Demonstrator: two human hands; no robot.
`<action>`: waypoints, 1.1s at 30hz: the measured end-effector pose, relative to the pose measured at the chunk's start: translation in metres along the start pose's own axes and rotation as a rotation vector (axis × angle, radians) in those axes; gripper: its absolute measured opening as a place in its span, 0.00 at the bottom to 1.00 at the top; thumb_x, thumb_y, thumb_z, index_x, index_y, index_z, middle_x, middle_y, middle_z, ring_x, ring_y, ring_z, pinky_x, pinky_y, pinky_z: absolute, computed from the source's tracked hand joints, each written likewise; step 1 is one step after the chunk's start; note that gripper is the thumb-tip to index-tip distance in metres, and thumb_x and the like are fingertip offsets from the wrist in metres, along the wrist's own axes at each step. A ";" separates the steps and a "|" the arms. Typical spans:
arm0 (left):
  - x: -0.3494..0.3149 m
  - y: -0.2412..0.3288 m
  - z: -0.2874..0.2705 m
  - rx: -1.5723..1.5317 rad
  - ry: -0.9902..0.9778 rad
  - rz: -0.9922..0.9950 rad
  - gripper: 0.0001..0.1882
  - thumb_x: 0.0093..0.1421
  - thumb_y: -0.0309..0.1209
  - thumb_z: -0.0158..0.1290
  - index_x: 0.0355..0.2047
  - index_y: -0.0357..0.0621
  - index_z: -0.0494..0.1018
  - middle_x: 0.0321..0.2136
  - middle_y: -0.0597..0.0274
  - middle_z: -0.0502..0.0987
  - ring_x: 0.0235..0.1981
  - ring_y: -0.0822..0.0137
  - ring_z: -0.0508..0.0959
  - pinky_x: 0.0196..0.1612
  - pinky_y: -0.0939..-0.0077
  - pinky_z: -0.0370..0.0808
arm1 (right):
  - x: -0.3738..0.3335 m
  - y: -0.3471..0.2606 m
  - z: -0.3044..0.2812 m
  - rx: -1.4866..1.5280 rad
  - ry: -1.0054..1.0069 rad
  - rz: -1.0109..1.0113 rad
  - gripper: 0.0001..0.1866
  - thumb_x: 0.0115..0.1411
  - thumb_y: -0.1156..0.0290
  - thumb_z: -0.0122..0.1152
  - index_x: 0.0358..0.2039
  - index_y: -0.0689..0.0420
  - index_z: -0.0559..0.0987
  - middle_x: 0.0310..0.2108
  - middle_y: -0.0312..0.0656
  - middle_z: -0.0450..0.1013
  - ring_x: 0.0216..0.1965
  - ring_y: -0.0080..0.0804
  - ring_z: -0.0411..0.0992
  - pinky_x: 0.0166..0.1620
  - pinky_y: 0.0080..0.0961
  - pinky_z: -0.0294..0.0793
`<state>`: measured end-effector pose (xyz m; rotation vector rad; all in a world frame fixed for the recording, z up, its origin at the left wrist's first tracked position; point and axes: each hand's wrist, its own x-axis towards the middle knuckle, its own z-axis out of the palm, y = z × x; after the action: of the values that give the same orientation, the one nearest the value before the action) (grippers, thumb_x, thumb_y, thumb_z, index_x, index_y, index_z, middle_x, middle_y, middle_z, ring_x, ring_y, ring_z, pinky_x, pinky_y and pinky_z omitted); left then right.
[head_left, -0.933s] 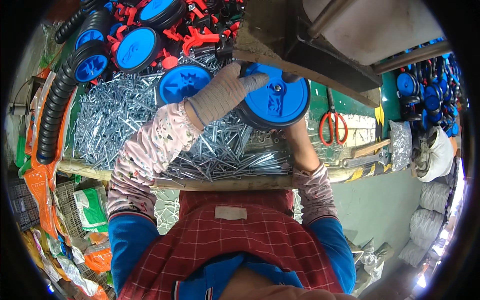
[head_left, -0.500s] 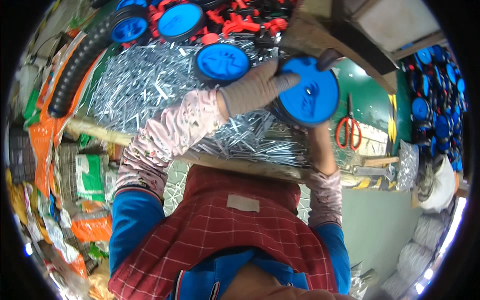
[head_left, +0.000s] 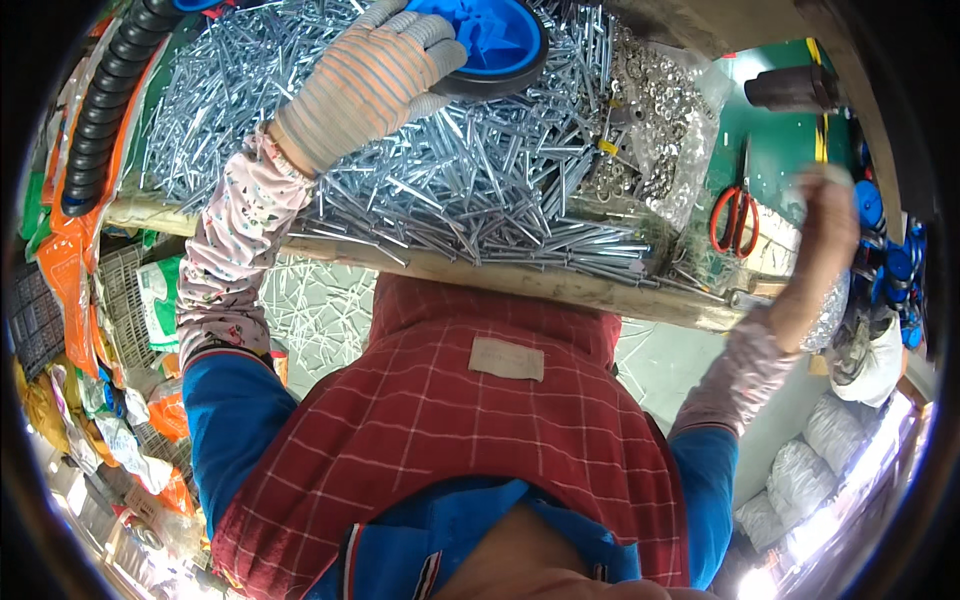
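Grey-gloved left hand (head_left: pixel 365 85) on one wheel (head_left: pixel 500 38), right hand (head_left: pixel 828 215) blurred

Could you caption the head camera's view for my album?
Gloved left hand at a blue-and-black wheel among loose metal pins; right hand, blurred, near red-handled scissors.

Open lane at your right, clutter at your left
Between your blurred right grip (head_left: pixel 828 215) and the clear bag of small metal parts (head_left: pixel 655 110), you have a bare green stretch of worktop (head_left: pixel 785 145); the red-handled scissors (head_left: pixel 741 190) and the black cylinder (head_left: pixel 790 90) interrupt it. Around your left grip (head_left: pixel 375 85), the heap of metal pins (head_left: pixel 490 170) and the blue-centred wheel (head_left: pixel 500 40) block low passage.
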<state>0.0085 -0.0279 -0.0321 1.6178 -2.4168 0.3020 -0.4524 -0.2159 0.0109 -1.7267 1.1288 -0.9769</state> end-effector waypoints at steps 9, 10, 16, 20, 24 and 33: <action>-0.032 0.054 -0.042 -0.812 0.768 -0.598 0.25 0.58 0.29 0.59 0.56 0.39 0.67 0.51 0.55 0.74 0.48 0.65 0.75 0.53 0.71 0.71 | -0.089 0.014 0.215 -0.760 -0.405 -0.184 0.13 0.56 0.64 0.65 0.26 0.61 0.76 0.27 0.52 0.77 0.27 0.51 0.77 0.31 0.42 0.76; -0.039 0.068 -0.046 -0.889 0.754 -0.718 0.25 0.61 0.28 0.55 0.59 0.38 0.66 0.55 0.54 0.71 0.51 0.63 0.74 0.56 0.69 0.70 | -0.089 0.016 0.215 -0.786 -0.395 -0.187 0.13 0.56 0.63 0.65 0.25 0.60 0.76 0.26 0.52 0.77 0.27 0.50 0.77 0.31 0.42 0.76; -0.060 0.115 -0.029 -1.549 0.901 -0.961 0.29 0.64 0.38 0.58 0.61 0.39 0.62 0.52 0.56 0.72 0.52 0.68 0.72 0.57 0.69 0.69 | -0.093 0.006 0.173 -0.864 -0.508 -0.108 0.12 0.53 0.64 0.63 0.26 0.60 0.77 0.23 0.53 0.77 0.27 0.51 0.78 0.31 0.42 0.76; -0.059 0.132 -0.022 -1.685 0.737 -0.964 0.31 0.64 0.39 0.57 0.62 0.38 0.61 0.54 0.55 0.71 0.54 0.66 0.70 0.58 0.69 0.69 | -0.097 -0.018 0.136 -0.614 -0.485 0.211 0.09 0.54 0.70 0.65 0.28 0.63 0.78 0.17 0.48 0.75 0.21 0.33 0.78 0.25 0.30 0.74; -0.050 0.142 -0.009 -1.777 0.586 -0.882 0.30 0.65 0.36 0.56 0.61 0.37 0.60 0.53 0.55 0.71 0.53 0.66 0.71 0.57 0.70 0.69 | -0.090 -0.043 0.147 0.205 -0.487 0.344 0.06 0.61 0.81 0.56 0.39 0.68 0.74 0.23 0.45 0.78 0.22 0.26 0.77 0.24 0.20 0.75; -0.035 0.126 -0.017 -1.911 0.529 -0.867 0.23 0.65 0.32 0.55 0.57 0.38 0.63 0.48 0.59 0.72 0.48 0.71 0.71 0.54 0.74 0.70 | -0.059 -0.096 0.200 -0.109 -0.588 -0.084 0.08 0.56 0.78 0.64 0.36 0.62 0.77 0.25 0.37 0.77 0.25 0.21 0.74 0.31 0.17 0.72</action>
<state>-0.0939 0.0546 -0.0318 0.9870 -0.5530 -1.1437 -0.2592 -0.0921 0.0198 -1.9815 0.7359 -0.4049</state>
